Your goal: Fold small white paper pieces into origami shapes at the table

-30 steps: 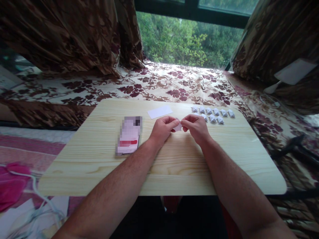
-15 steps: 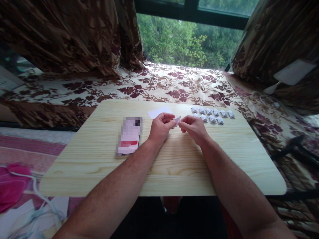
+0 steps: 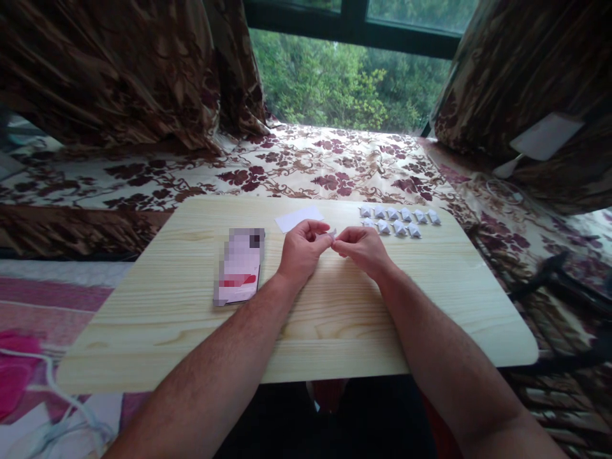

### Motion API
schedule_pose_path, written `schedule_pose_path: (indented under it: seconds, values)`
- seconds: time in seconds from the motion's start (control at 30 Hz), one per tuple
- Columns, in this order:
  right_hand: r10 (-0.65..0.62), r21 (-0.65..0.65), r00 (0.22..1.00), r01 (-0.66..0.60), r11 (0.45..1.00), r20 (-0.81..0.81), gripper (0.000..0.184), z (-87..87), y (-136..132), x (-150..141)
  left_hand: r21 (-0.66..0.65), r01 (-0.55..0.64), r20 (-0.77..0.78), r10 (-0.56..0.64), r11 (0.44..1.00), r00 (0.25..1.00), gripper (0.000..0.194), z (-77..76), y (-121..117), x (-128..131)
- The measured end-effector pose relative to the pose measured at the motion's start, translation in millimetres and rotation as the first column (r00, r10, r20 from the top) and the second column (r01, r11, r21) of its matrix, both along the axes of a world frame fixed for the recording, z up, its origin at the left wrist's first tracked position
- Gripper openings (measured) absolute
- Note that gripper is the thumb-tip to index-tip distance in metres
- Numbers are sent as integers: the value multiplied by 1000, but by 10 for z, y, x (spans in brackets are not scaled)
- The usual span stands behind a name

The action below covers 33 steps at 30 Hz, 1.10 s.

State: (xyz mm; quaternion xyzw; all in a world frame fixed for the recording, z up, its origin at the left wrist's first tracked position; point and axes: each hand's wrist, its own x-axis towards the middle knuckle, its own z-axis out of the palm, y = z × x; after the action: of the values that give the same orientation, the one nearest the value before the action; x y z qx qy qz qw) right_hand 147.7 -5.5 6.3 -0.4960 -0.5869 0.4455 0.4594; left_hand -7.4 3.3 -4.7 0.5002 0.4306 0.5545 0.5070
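Observation:
Between the fingertips of both hands is a small piece of folded white paper [image 3: 333, 233], held above the middle of the table; most of it is hidden by the fingers. My left hand [image 3: 302, 247] pinches it from the left between thumb and fingers. From the right, my right hand [image 3: 362, 247] grips its edge with thumb and forefinger. Just behind my left hand lies a flat white paper sheet [image 3: 297, 218]. Several small folded white paper shapes [image 3: 399, 227] with raised points stand in two rows beyond my right hand.
A phone [image 3: 240, 264], blurred by pixels, lies left of my left forearm on the pale wooden table [image 3: 157, 306]. A white lamp [image 3: 545, 137] stands at the right. White cables [image 3: 52, 376] and pink cloth [image 3: 16, 370] are at the lower left.
The paper in my hands has been turned and now shows less between the fingers, which have drawn closer together. The whole view has shifted slightly, moving the table leftward in the picture.

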Motion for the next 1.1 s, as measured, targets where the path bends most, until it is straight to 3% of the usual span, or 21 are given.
schedule_pose_path:
  seconds: [0.27,0.53,0.73,0.97,1.1]
  values:
    - [-35,57,987,26,998,154,22,-14,-3,9,-20,9,0,-9,1000,1000,33,-44,30,-9]
    - [-123,-26,990,122,992,-74,21,5,29,-5,-31,43,132,-38,999,991,59,-15,37,-1]
    - [-100,-34,993,98,995,-62,25,-30,45,0,-80,-22,141,33,997,989,48,-19,75,-4]
    - [-168,221,986,164,961,-2,47,-117,75,-7,-77,-87,126,96,993,987,39,-21,85,7]
    - [-174,330,981,137,934,88,36,-138,51,-28,-82,-92,124,102,992,987,36,-22,84,9]
